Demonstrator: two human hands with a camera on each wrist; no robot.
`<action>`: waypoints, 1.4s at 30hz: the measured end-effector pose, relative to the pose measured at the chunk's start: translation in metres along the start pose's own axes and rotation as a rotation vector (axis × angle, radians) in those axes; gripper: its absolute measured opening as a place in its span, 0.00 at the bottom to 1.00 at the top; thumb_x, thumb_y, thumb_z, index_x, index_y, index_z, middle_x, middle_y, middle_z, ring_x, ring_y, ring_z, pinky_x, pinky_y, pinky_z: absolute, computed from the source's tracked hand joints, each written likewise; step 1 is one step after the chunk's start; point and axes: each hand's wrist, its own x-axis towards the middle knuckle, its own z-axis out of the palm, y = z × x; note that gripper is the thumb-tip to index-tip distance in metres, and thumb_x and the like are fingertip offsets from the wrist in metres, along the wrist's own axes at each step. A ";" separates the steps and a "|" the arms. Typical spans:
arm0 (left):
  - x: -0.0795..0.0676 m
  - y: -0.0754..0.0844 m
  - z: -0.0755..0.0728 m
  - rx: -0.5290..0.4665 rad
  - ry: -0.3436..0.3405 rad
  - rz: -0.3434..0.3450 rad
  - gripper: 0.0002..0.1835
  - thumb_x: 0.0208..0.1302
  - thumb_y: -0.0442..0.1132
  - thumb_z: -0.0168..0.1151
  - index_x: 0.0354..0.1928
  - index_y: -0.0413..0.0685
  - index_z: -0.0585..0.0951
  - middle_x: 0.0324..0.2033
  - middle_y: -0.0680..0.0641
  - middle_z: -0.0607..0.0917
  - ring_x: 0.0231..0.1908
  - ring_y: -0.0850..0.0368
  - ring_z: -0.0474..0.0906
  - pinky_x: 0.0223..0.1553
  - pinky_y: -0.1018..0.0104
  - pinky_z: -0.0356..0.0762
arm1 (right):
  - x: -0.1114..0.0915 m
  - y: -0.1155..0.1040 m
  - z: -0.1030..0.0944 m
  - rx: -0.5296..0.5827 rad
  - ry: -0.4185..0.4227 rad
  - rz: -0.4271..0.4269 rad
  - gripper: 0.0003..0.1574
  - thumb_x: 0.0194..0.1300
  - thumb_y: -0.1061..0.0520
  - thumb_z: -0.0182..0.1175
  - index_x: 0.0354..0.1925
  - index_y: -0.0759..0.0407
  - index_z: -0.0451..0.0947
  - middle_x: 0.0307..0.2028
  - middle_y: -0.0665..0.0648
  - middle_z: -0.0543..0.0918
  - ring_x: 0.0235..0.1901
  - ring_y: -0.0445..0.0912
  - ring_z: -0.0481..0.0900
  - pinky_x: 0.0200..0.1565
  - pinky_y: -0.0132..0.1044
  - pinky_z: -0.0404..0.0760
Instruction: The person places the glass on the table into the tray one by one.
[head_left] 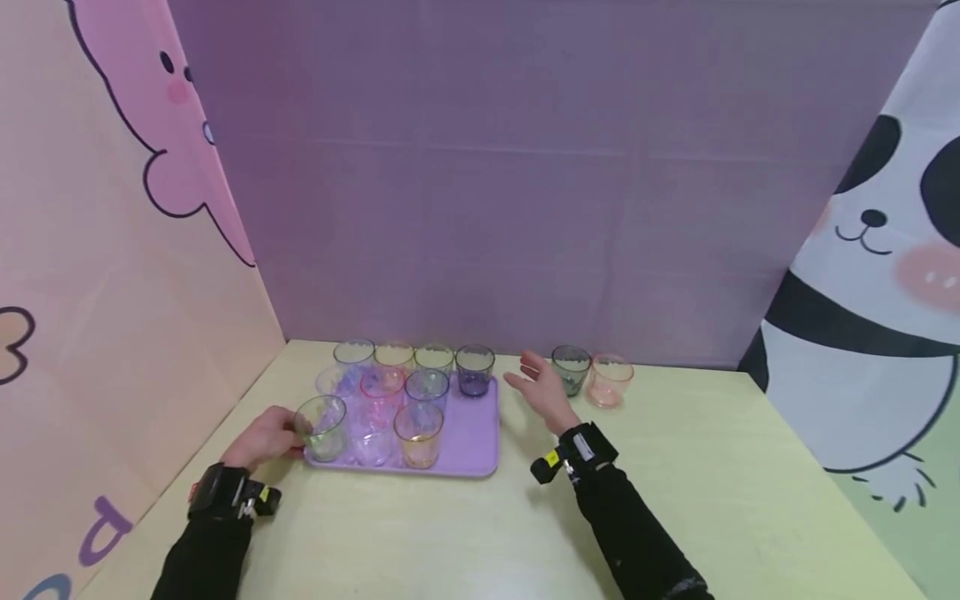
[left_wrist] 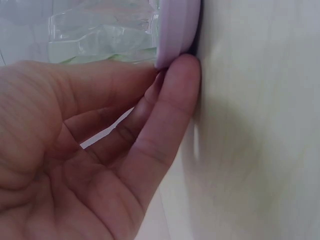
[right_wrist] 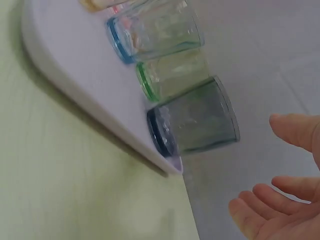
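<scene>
A purple tray [head_left: 472, 450] carries several clear tinted glasses on the table. My left hand [head_left: 262, 437] is at its front left corner, and in the left wrist view the thumb and fingers pinch the tray's rim [left_wrist: 175, 35], one fingertip low against the table. A green-tinted glass [head_left: 324, 429] stands on the tray right beside that hand. My right hand [head_left: 546, 392], fingers spread and holding nothing, is raised just right of the tray. Nearest to it on the tray is a dark-tinted glass [right_wrist: 200, 120] at the back right corner.
Off the tray, a dark green glass [head_left: 572, 371] and a pink glass [head_left: 610, 382] stand at the back of the table, right of my right hand. A purple backdrop [head_left: 480, 208] rises behind the table, with printed panels on both sides.
</scene>
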 end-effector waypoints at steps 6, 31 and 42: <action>0.001 0.001 0.000 -0.001 -0.002 0.019 0.10 0.50 0.22 0.54 0.37 0.27 0.78 0.33 0.40 0.80 0.30 0.53 0.77 0.32 0.60 0.80 | -0.006 0.001 -0.019 -0.024 0.018 -0.023 0.38 0.56 0.54 0.63 0.62 0.64 0.62 0.60 0.64 0.67 0.60 0.55 0.65 0.57 0.44 0.68; -0.002 0.003 0.001 0.006 0.004 0.015 0.11 0.50 0.21 0.53 0.38 0.26 0.78 0.34 0.39 0.80 0.30 0.52 0.78 0.32 0.61 0.80 | -0.016 0.004 -0.072 -0.035 0.223 -0.077 0.27 0.60 0.52 0.59 0.56 0.60 0.71 0.51 0.58 0.76 0.51 0.48 0.73 0.49 0.38 0.75; 0.001 0.002 0.000 0.012 -0.006 0.027 0.11 0.50 0.21 0.52 0.37 0.26 0.77 0.35 0.37 0.79 0.30 0.52 0.77 0.32 0.60 0.80 | -0.022 -0.001 -0.105 -0.056 0.404 -0.054 0.25 0.58 0.48 0.60 0.53 0.56 0.75 0.49 0.56 0.79 0.49 0.46 0.74 0.49 0.35 0.74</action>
